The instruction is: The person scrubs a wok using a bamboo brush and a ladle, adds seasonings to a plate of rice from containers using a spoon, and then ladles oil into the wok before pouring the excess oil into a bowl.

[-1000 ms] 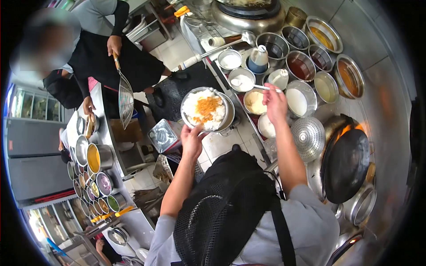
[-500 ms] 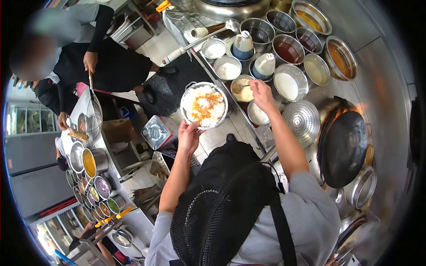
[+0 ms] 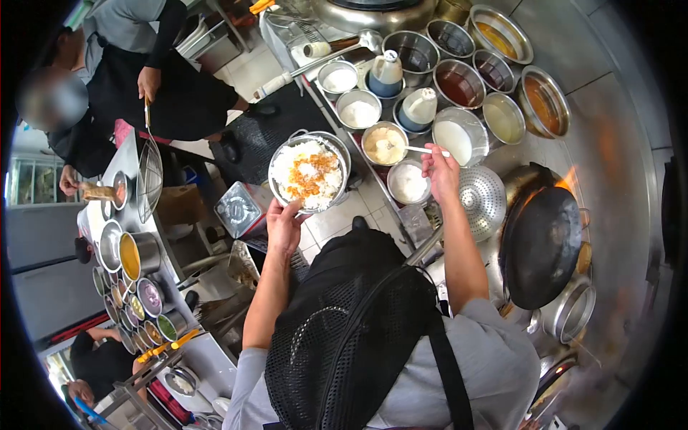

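Observation:
My left hand [image 3: 284, 228] grips the near rim of a metal bowl [image 3: 347, 163], thumb over the edge. White rice [image 3: 294, 159] fills it, topped with orange bits and a small heap of white powder. To the right, my right hand [image 3: 442, 175] has its fingers closed at the handle end of a white-handled spoon [image 3: 421, 149]. The spoon's head rests in a metal tub of pale yellow powder [image 3: 383, 145]. Just below sits a tub of white powder [image 3: 409, 183], beside my right wrist.
A perforated ladle [image 3: 479, 204] lies right of my forearm, beside a black wok [image 3: 545, 247] with flames behind it. Sauce pots [image 3: 459, 82] and two bottles [image 3: 418, 109] stand at the back. A person [image 3: 165, 72] holds a wire strainer [image 3: 150, 179] at the left counter.
The bowl and my left hand shift left in view. My right hand has drawn back from the pale yellow powder towards the spoon's handle end. The spoon lies lower, across the tub's rim.

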`<state>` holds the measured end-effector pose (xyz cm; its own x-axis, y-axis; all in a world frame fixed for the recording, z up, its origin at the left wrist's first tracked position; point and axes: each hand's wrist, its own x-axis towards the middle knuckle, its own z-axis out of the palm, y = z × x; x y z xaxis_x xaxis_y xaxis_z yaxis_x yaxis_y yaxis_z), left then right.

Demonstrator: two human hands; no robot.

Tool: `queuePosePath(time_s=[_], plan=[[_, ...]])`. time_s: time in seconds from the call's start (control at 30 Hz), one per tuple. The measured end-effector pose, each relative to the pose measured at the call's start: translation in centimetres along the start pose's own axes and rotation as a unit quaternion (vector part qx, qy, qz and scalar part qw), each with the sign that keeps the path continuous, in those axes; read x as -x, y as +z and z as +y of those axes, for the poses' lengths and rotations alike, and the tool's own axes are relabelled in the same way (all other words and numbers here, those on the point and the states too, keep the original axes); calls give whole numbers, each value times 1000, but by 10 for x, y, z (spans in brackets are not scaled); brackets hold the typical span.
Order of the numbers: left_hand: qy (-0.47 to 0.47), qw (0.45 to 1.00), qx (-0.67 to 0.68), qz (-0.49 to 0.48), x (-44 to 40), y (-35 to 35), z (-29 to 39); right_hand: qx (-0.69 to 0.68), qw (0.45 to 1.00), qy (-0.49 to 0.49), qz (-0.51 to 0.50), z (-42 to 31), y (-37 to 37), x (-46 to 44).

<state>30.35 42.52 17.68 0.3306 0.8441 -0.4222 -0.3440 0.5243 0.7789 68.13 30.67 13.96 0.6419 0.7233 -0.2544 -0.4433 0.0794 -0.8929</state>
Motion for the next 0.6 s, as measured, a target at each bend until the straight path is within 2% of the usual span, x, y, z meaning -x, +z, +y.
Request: queuePosePath(time_s=[0.2,0.53,0.6], plan=[[-13,999,3,-31,-17,13,-13,-30,999,-22,12,-30,-18,15],[-33,998,-8,-48,-38,36,-28,-1,998,-9,61,-20,-41,16],[-32,998,-12,-45,-37,43,-27,-39,999,-1,28,-31,-35,23]])
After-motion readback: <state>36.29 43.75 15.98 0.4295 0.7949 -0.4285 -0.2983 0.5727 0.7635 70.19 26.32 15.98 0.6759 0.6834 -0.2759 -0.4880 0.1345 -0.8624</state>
